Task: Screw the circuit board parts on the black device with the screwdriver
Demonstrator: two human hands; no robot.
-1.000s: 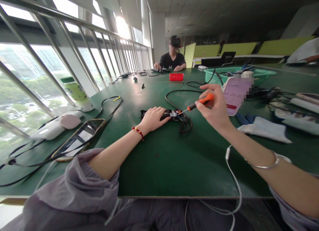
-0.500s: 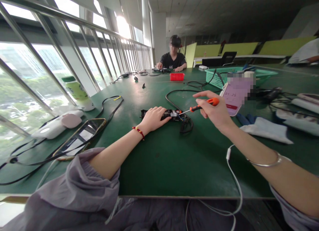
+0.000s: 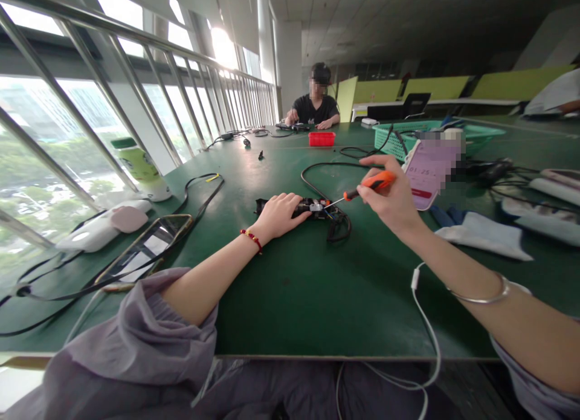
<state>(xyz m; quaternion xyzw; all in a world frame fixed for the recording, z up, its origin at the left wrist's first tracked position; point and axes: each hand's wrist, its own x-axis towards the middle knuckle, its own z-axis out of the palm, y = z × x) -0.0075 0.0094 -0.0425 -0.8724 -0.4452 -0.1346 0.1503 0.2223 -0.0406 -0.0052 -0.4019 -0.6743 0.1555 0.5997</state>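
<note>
A black elongated device (image 3: 301, 208) with exposed inner parts and wires lies on the green table (image 3: 290, 299). My left hand (image 3: 281, 216) rests over its middle, fingers wrapped round it and pressing it to the tabletop. In my right hand (image 3: 390, 193) is a screwdriver (image 3: 378, 181) with an orange and black handle, gripped between thumb and fingers. Its thin shaft slants down to the left, and the tip meets the right end of the device, close to a silvery part. A black cable curls beside that end.
A red box (image 3: 321, 139) stands further back, with a person (image 3: 317, 103) seated behind it. To the right are a green basket (image 3: 394, 143), a propped phone (image 3: 428, 172) and gloves (image 3: 487, 235). At left lie another phone (image 3: 147, 251), straps and a green cup (image 3: 142, 169).
My right hand's fingers have shifted on the screwdriver handle, now curled closer round it. The tip stays at the same end of the device. My left hand has not moved.
</note>
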